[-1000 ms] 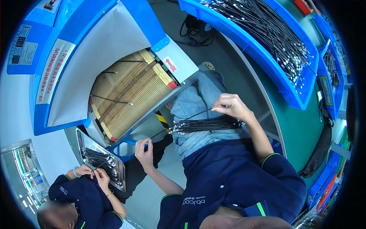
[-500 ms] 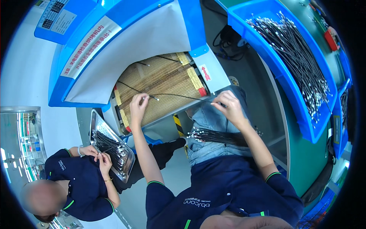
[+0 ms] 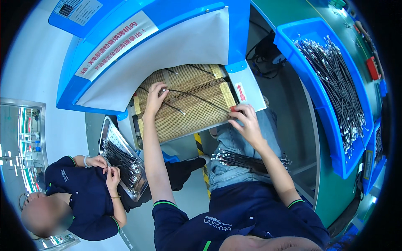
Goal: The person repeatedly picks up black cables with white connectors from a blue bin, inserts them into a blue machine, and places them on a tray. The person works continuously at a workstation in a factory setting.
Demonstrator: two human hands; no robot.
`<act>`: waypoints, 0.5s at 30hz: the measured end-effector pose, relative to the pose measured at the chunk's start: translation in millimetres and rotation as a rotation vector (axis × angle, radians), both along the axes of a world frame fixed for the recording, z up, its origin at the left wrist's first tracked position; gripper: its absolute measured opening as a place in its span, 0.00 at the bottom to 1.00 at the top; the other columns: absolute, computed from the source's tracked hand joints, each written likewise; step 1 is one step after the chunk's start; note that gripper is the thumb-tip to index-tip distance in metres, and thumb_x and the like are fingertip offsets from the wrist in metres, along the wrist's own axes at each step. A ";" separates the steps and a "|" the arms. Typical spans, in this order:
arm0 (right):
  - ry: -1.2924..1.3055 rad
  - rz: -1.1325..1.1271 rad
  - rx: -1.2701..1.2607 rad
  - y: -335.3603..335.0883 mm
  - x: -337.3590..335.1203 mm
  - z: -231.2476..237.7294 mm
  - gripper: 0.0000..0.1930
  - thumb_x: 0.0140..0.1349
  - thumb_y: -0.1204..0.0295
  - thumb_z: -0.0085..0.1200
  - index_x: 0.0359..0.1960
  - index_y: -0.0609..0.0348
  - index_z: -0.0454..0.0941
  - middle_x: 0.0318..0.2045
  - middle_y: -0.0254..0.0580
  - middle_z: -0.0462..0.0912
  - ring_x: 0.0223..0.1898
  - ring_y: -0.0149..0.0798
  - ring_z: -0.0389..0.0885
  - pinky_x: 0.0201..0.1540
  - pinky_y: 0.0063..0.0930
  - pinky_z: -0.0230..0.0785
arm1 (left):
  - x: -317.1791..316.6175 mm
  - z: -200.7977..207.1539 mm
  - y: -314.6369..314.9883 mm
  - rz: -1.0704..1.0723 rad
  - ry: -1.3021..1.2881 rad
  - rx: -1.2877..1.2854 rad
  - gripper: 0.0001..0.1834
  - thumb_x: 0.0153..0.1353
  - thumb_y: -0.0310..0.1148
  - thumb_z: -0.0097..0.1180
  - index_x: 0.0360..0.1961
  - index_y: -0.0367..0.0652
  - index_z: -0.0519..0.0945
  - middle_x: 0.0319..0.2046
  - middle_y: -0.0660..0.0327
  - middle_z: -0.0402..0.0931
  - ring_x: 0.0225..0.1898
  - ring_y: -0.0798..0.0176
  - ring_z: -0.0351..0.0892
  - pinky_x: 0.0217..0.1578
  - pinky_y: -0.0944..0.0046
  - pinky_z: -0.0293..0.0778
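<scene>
A thin black cable [image 3: 197, 98] with a pale tip stretches slantwise over the brown mesh conveyor belt [image 3: 180, 125]. At its left end, the fingertips of my left hand [image 3: 155, 99] are pinched by the pale tip. My right hand [image 3: 248, 122] is beside the cable's other end, at the belt's right edge; its thumb and forefinger look apart. Another black cable [image 3: 172, 106] lies on the mesh under my left hand, partly covered by it. Across my lap rests a bundle of black cables [image 3: 240, 160] with white ends.
A blue machine hood with a white curtain [image 3: 167, 58] overhangs the belt, where more cables lie farther in. On the right, a blue bin [image 3: 310, 79] of cables stands on a green table [image 3: 328, 188]. At left, a co-worker [image 3: 83, 196] handles cables over a metal tray [image 3: 142, 184].
Both hands have moved the cable farther over the belt, and it now lies close to the mesh. My right thumb and forefinger have parted. The whole view has shifted slightly.
</scene>
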State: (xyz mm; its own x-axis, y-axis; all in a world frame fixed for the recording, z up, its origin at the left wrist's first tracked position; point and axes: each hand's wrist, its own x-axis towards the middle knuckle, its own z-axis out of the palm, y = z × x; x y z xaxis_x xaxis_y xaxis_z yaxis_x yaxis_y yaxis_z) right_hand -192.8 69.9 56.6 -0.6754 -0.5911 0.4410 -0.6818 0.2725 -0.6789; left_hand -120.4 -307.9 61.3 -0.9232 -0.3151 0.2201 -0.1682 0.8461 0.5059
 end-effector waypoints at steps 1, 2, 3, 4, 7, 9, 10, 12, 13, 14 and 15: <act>-0.049 -0.002 -0.013 11.1 5.4 1.9 0.11 0.48 0.72 0.64 0.34 0.58 0.79 0.39 0.40 0.75 0.45 0.46 0.73 0.51 0.40 0.65 | 0.6 5.8 9.8 0.028 0.031 0.013 0.13 0.57 0.33 0.58 0.43 0.42 0.78 0.50 0.54 0.71 0.55 0.50 0.68 0.56 0.57 0.64; -0.096 -0.003 -0.030 22.3 10.1 3.7 0.10 0.49 0.72 0.63 0.34 0.58 0.79 0.38 0.40 0.75 0.44 0.45 0.73 0.49 0.38 0.67 | 1.2 13.9 20.1 0.057 0.066 0.021 0.14 0.57 0.32 0.58 0.45 0.43 0.77 0.51 0.54 0.71 0.56 0.50 0.67 0.56 0.57 0.64; -0.149 0.022 0.009 37.2 14.9 5.1 0.09 0.50 0.73 0.62 0.34 0.58 0.79 0.37 0.40 0.76 0.43 0.45 0.74 0.47 0.36 0.68 | 5.3 20.9 33.1 0.077 0.093 0.025 0.14 0.58 0.32 0.57 0.46 0.43 0.77 0.51 0.54 0.70 0.56 0.50 0.67 0.57 0.57 0.63; -0.205 0.053 0.043 53.2 21.5 5.1 0.08 0.52 0.74 0.61 0.34 0.59 0.79 0.36 0.41 0.78 0.42 0.45 0.75 0.45 0.34 0.69 | 15.8 28.0 47.3 0.103 0.117 0.022 0.15 0.59 0.32 0.56 0.48 0.43 0.76 0.52 0.54 0.70 0.57 0.51 0.67 0.58 0.57 0.63; -0.367 0.168 0.373 99.3 41.6 -8.3 0.10 0.53 0.68 0.60 0.35 0.58 0.80 0.35 0.43 0.80 0.42 0.46 0.76 0.46 0.36 0.68 | 46.8 27.4 98.5 0.148 0.210 0.064 0.13 0.60 0.31 0.55 0.47 0.44 0.77 0.51 0.55 0.71 0.56 0.53 0.68 0.58 0.56 0.64; -0.353 0.210 0.620 121.0 55.8 -8.1 0.11 0.54 0.65 0.60 0.35 0.58 0.81 0.37 0.44 0.80 0.44 0.46 0.76 0.47 0.37 0.68 | 68.0 17.4 141.8 0.139 0.239 0.160 0.12 0.59 0.28 0.55 0.45 0.42 0.77 0.48 0.56 0.73 0.54 0.53 0.70 0.57 0.58 0.65; -0.353 0.205 0.658 128.7 63.3 -13.1 0.12 0.54 0.64 0.60 0.34 0.57 0.81 0.37 0.44 0.80 0.44 0.46 0.76 0.47 0.38 0.68 | 77.7 11.9 164.7 0.126 0.221 0.245 0.12 0.59 0.28 0.55 0.45 0.42 0.77 0.48 0.56 0.74 0.54 0.54 0.71 0.56 0.58 0.65; -0.347 0.207 0.724 137.7 73.4 -29.4 0.12 0.53 0.62 0.60 0.33 0.57 0.81 0.38 0.45 0.80 0.45 0.46 0.76 0.48 0.38 0.68 | 94.5 0.6 202.2 0.105 0.179 0.336 0.12 0.58 0.27 0.56 0.44 0.41 0.78 0.47 0.56 0.74 0.53 0.54 0.71 0.54 0.59 0.66; -0.361 0.182 0.661 138.3 74.3 -28.3 0.11 0.53 0.63 0.60 0.32 0.57 0.81 0.36 0.45 0.80 0.43 0.47 0.77 0.46 0.38 0.69 | 101.3 -6.0 217.9 0.074 0.151 0.355 0.12 0.58 0.27 0.56 0.44 0.41 0.78 0.47 0.56 0.74 0.52 0.54 0.71 0.54 0.60 0.66; -0.402 0.173 0.657 138.0 73.8 -28.2 0.11 0.53 0.64 0.60 0.32 0.57 0.81 0.35 0.46 0.80 0.41 0.48 0.77 0.45 0.38 0.69 | 107.9 -10.7 231.7 0.043 0.122 0.376 0.12 0.58 0.27 0.55 0.44 0.41 0.78 0.47 0.56 0.74 0.52 0.54 0.71 0.53 0.60 0.66; -0.443 0.162 0.653 136.8 71.7 -29.2 0.11 0.53 0.64 0.60 0.33 0.58 0.81 0.34 0.46 0.80 0.40 0.48 0.78 0.44 0.38 0.69 | 113.5 -17.2 243.5 0.045 0.099 0.413 0.12 0.58 0.27 0.55 0.44 0.41 0.78 0.47 0.56 0.74 0.52 0.54 0.71 0.53 0.60 0.66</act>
State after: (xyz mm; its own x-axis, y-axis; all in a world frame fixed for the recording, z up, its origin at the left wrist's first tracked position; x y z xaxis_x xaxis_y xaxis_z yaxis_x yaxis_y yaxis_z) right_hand -121.1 206.7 27.4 -0.5901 -0.7428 -0.3162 -0.4513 0.6283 -0.6336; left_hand -6.9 -64.4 44.1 -0.8872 -0.4352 0.1532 -0.1345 0.5615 0.8165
